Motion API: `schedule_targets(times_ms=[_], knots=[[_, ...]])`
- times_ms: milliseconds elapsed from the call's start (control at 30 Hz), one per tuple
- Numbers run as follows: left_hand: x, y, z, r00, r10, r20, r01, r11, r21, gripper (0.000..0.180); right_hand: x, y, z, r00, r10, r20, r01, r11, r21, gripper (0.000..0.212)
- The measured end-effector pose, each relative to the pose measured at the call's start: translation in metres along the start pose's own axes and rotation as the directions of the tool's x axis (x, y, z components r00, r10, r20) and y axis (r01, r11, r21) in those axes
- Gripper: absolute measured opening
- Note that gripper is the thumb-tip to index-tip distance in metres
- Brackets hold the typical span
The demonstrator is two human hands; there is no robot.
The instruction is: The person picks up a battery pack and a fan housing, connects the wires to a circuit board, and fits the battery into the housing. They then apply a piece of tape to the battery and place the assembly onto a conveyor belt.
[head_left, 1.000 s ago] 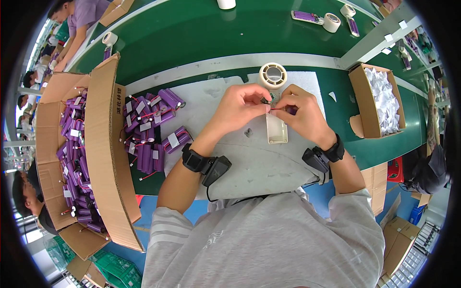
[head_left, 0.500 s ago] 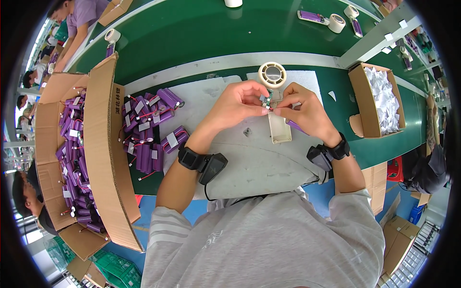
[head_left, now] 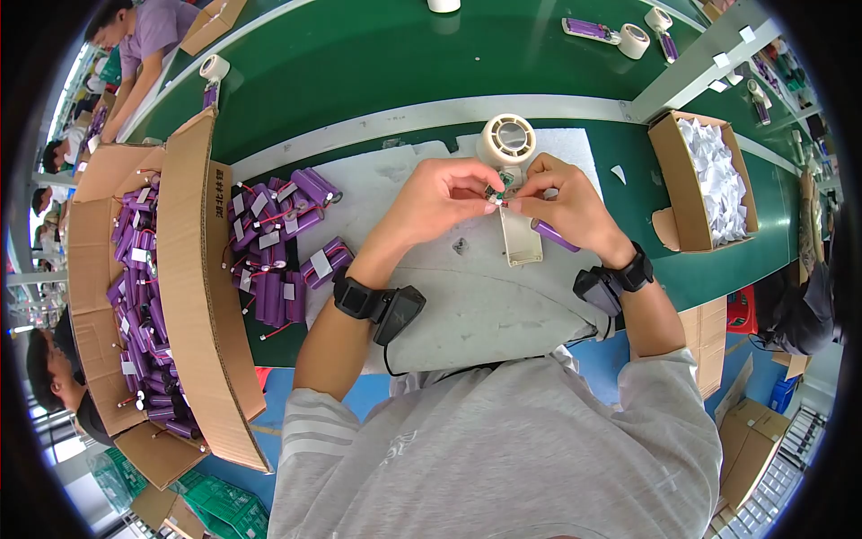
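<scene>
A white handheld fan [head_left: 507,137] lies face up on the grey mat, its long handle shell [head_left: 523,242] open toward me. Above that shell, my left hand [head_left: 440,199] pinches a small green circuit board [head_left: 496,191] between thumb and fingers. My right hand [head_left: 567,205] is closed close beside it, with fingertips at a small white plug [head_left: 499,202] by the board. A purple battery pack [head_left: 555,235] sticks out below the right palm, held in that hand. Whether the plug is seated in the board is hidden by my fingers.
Several purple battery packs [head_left: 269,238] are piled left of the mat [head_left: 431,296], beside a tall cardboard box [head_left: 202,296] full of more. At right stands a carton of white pieces [head_left: 716,184]. Partly built fans [head_left: 597,34] lie beyond the pale rail [head_left: 386,119].
The circuit board has tilted between my fingers, and my hands have shifted slightly. More of the purple battery pack shows under my right hand.
</scene>
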State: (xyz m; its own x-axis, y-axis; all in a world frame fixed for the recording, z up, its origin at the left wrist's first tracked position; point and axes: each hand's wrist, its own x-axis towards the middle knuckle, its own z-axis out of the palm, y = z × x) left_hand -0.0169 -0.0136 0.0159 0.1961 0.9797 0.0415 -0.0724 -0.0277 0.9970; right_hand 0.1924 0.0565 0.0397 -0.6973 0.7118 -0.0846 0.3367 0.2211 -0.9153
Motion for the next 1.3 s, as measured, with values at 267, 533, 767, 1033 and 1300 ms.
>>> schedule_targets(times_ms=[267, 533, 767, 1033, 1300], knots=[[-0.002, 0.009, 0.006, 0.996, 0.09, -0.013, -0.078, 0.924, 0.375, 0.03, 0.002, 0.004, -0.002, 0.999, 0.035, 0.025, -0.037, 0.997, 0.072, 0.012], [-0.001, 0.008, 0.011, 0.985, 0.159, -0.063, -0.125, 0.92, 0.372, 0.033, 0.001, 0.006, 0.003, 1.0, -0.017, -0.011, 0.018, 0.996, 0.09, 0.011], [0.001, 0.002, 0.013, 0.962, 0.224, -0.153, -0.161, 0.926, 0.342, 0.035, -0.004, -0.002, 0.014, 0.969, -0.218, -0.12, 0.204, 0.972, -0.12, 0.008], [0.002, 0.004, 0.014, 0.959, 0.23, -0.164, -0.161, 0.921, 0.356, 0.035, -0.003, -0.008, 0.021, 0.961, -0.171, -0.216, 0.154, 0.984, -0.093, 0.024], [-0.001, -0.002, 0.011, 0.974, 0.117, -0.195, -0.054, 0.951, 0.304, 0.025, 0.001, 0.0, 0.021, 0.917, -0.307, -0.253, 0.247, 0.938, -0.244, 0.033]])
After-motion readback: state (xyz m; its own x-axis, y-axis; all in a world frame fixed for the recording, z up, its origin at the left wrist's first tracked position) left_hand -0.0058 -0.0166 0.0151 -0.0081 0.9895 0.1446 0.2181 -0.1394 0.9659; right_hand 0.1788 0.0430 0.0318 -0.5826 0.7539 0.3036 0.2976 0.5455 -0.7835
